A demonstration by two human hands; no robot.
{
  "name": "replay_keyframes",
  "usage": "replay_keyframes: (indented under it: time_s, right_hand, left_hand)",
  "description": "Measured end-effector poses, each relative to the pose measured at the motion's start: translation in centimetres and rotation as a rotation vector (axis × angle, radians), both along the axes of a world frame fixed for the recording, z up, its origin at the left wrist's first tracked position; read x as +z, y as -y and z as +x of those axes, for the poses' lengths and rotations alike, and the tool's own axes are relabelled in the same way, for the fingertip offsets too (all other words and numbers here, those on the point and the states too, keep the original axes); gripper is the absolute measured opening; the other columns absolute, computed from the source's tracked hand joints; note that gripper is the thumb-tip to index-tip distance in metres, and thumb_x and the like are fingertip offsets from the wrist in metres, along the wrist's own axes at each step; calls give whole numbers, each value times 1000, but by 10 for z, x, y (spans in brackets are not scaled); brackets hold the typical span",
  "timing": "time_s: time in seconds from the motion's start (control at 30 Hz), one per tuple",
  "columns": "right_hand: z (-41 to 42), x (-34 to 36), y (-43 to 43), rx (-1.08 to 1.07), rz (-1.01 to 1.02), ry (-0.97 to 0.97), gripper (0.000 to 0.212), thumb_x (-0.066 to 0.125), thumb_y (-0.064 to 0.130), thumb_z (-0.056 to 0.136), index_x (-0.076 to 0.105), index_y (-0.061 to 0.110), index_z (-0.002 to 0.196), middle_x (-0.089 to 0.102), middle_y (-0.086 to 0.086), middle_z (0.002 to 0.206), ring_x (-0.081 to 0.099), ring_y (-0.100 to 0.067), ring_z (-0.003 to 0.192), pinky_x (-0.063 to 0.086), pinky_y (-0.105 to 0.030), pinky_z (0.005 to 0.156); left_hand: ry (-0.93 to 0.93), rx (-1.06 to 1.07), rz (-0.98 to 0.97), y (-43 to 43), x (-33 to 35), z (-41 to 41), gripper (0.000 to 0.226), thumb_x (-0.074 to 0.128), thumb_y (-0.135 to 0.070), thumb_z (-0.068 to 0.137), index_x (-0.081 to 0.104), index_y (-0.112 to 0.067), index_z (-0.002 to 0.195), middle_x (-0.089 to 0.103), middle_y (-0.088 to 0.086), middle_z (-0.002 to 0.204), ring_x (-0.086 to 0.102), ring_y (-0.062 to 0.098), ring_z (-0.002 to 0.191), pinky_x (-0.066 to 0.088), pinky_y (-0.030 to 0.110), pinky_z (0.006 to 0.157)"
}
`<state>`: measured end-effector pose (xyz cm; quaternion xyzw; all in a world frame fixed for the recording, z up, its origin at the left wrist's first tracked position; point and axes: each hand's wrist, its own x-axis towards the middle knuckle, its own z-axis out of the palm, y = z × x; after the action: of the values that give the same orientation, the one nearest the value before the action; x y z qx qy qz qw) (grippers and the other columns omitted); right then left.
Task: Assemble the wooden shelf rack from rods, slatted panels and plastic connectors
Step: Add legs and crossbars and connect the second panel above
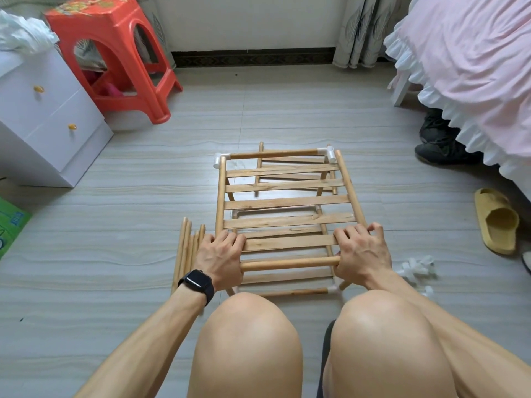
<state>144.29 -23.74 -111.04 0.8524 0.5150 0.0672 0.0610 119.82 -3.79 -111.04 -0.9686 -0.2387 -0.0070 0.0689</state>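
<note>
Between my left hand (221,254) and right hand (360,254), each curled round an end of the near rod (287,264), the half-built rack (284,202) stands on the floor (138,196). It should be light, stiff wood, but its push-fit joints may slip, so I'd grip at the corners.

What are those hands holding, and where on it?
The slatted panel, by its near end: the left hand grips the near-left corner, the right hand the near-right corner, at either end of the near rod.
</note>
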Motion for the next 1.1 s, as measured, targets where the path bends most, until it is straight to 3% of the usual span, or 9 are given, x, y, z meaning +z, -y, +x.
replay_keyframes:
  time_s: [0.2, 0.3, 0.37, 0.43, 0.53, 0.67, 0.87, 1.0, 1.1]
  right_hand:
    - [18, -1, 0, 73, 110, -32, 30, 43, 26, 63, 62, 19, 85, 64, -1, 80, 61, -28, 81, 31, -43, 85]
    - [48, -1, 0, 79, 58, 57, 43, 71, 25, 68, 69, 26, 111, 63, -7, 121, 51, -29, 117, 28, -46, 94]
    - [64, 13, -3, -95, -101, 40, 74, 78, 21, 69, 55, 42, 136, 34, -6, 152, 26, -29, 140, 21, -49, 102]
    - [77, 24, -7, -303, -160, -24, 84, 67, 19, 82, 28, 52, 149, 2, -2, 161, 1, -28, 147, 12, -53, 110]
    - [70, 44, -13, -477, -42, -208, 79, 60, 25, 83, 27, 45, 152, 4, -3, 164, 0, -28, 150, 11, -58, 117]
    - [12, 56, -35, -291, 213, -416, 74, 32, 63, 79, 43, 34, 146, 29, -3, 160, 14, -23, 149, 16, -53, 118]
    - [-26, 26, -58, -140, -36, -535, 69, 26, 75, 91, 10, 51, 154, -5, 3, 168, -11, -20, 153, 1, -51, 122]
    - [7, 18, -29, -56, -74, -438, 69, 8, 77, 82, 6, 61, 150, -7, 7, 167, -9, -16, 153, 3, -45, 123]
    - [35, 23, -13, -89, -81, -338, 68, 3, 74, 83, 10, 61, 149, -4, 4, 168, -6, -20, 154, 4, -49, 121]
  left_hand:
    - [-118, 17, -112, 9, 10, 7, 46, 57, -46, 78, 54, -22, 117, 61, -2, 107, 54, 20, 96, 40, 37, 82]
    - [-54, -41, -387, 6, 26, 6, 84, 37, -81, 83, 40, -25, 145, 49, -3, 139, 48, 17, 120, 42, 37, 98]
    - [164, -57, -484, -2, 38, 6, 76, 35, -78, 88, 43, -29, 146, 43, -6, 149, 44, 13, 129, 45, 39, 102]
    - [334, -29, -381, -19, 46, 12, 65, 39, -68, 91, 50, -27, 140, 48, -3, 145, 46, 13, 128, 47, 38, 100]
    - [397, 205, -381, -54, 53, 25, 55, 54, -54, 91, 51, -25, 137, 48, -1, 141, 44, 18, 129, 44, 37, 102]
    - [346, 501, -519, -99, 38, 47, 59, 57, -48, 93, 43, -19, 143, 39, 12, 148, 35, 30, 137, 33, 43, 112]
    - [188, 481, -539, -131, 28, 79, 66, 48, -53, 97, 25, -34, 155, 19, 13, 162, 21, 35, 147, 23, 47, 119]
    - [46, 391, -414, -113, 36, 66, 46, 45, -65, 92, 55, -44, 132, 29, 5, 150, 33, 29, 135, 30, 42, 112]
    - [-24, 340, -311, -90, 37, 43, 66, 29, -90, 73, 63, -42, 102, 37, -3, 113, 40, 19, 106, 42, 36, 91]
